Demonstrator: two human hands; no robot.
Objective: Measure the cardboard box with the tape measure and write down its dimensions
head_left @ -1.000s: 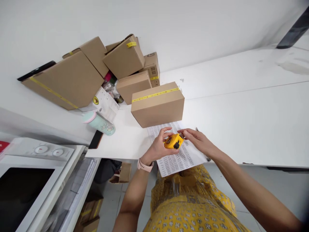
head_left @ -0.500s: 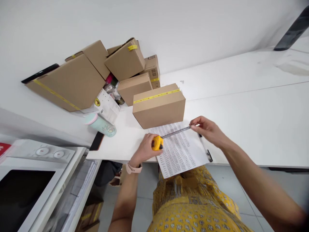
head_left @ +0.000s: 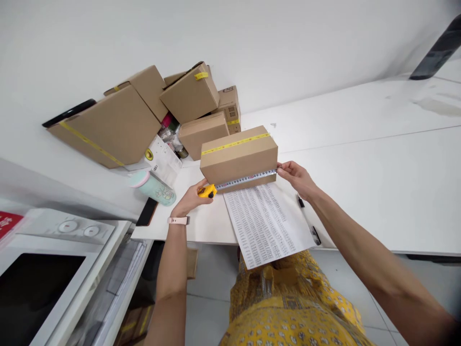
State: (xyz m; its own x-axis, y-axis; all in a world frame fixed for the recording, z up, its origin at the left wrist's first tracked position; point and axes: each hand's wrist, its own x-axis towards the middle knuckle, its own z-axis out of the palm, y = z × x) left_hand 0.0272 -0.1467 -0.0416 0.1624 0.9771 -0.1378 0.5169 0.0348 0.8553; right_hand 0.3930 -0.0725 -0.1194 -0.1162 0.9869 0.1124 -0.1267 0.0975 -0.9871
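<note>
A closed cardboard box [head_left: 237, 156] with yellow printed tape along its top stands on the white table. Along its front face runs the pulled-out blade of a tape measure [head_left: 208, 191]. My left hand [head_left: 192, 198] is closed around the yellow case, near the box's lower left corner. At the right end of the box, my right hand [head_left: 295, 177] pinches the tip of the blade against the corner. A printed sheet of number columns [head_left: 266, 226] lies under and in front of the box, its near end past the table edge.
Several cardboard boxes [head_left: 111, 122] are stacked at the back left by the wall. A mint tumbler [head_left: 156, 188] and a dark phone-like slab [head_left: 147, 211] are at the left. A pen [head_left: 316, 235] lies right of the sheet. A microwave [head_left: 39, 283] stands at lower left.
Both hands have moved forward to the box, the left one also leftward. More blade is out, and it now lies along the box's front instead of above the sheet.
</note>
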